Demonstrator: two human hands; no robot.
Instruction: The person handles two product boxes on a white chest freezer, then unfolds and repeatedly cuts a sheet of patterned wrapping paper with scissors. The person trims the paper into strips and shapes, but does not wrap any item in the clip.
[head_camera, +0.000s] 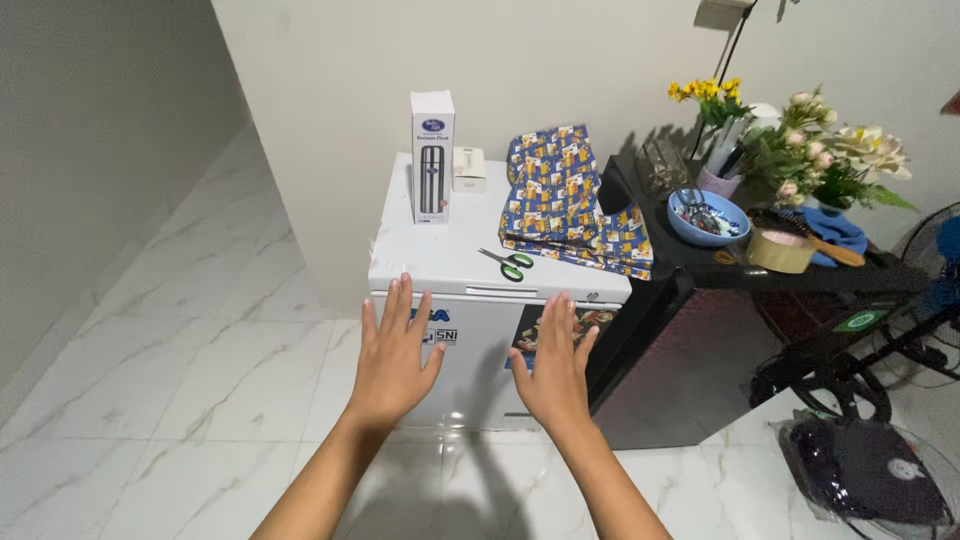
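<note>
A small white fridge (470, 330) stands on a pale marble floor (180, 380) against a cream wall (450, 60), and both of the person's hands are raised in front of its door, backs toward the camera. The left hand (392, 355) is spread flat with fingers wide apart, its fingertips level with the fridge's front top edge; it holds nothing, and whether it touches the door cannot be told. The right hand (553, 362) is likewise open and empty, fingers a little closer together, held over a dark sticker (600, 322) on the door. On the fridge top, nearest the hands, a pair of green-handled scissors (507, 263) lies between them, close to the front edge. Just beside the scissors to the right lies folded blue and yellow patterned paper (565, 195), reaching back toward the wall. At the back left a tall white box with a flask pictured on it (432, 155) stands upright, with a small white box (469, 168) just beside it. To the right of the fridge, touching it, is a dark cabinet (680, 350) bearing a blue bowl (735, 215) full of small items, a roll of brown tape (780, 250), a wooden-handled brush (815, 240) and pots of yellow and pale flowers (800, 140). A fan (930, 270) shows at the right edge.
</note>
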